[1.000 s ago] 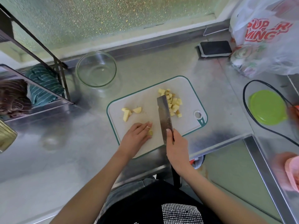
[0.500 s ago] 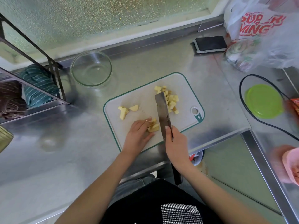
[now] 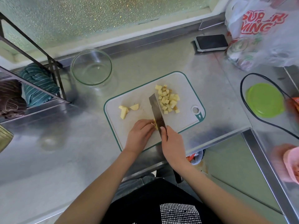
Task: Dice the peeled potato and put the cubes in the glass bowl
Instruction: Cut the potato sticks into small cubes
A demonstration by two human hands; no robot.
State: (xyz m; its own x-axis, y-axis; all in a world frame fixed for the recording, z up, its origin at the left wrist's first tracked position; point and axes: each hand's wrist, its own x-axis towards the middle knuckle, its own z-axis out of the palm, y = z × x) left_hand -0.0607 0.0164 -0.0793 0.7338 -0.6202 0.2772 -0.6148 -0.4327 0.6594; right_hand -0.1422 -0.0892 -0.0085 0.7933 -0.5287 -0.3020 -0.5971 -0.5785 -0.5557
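Observation:
A white cutting board (image 3: 179,80) with a green rim lies on the steel counter. My right hand (image 3: 174,141) grips a cleaver (image 3: 157,110), its blade edge down on the board. My left hand (image 3: 140,134) presses a small potato piece (image 3: 155,122) against the blade's left side; the piece is mostly hidden by my fingers. A pile of several potato cubes (image 3: 169,99) lies right of the blade. Larger uncut potato chunks (image 3: 127,109) sit at the board's left. The glass bowl (image 3: 91,67) stands behind the board to the left, holding at most a tiny scrap.
A metal rack (image 3: 53,65) with folded cloths (image 3: 38,84) stands at the left. A phone (image 3: 211,42) and a plastic shopping bag (image 3: 265,29) sit at the back right. A green lid (image 3: 264,99) ringed by a black cable lies right of the board. The counter edge runs just below my hands.
The cleaver has shifted left against the piece under my left fingers, covering the strips that showed half a second ago. Both hands stay at the board's near edge.

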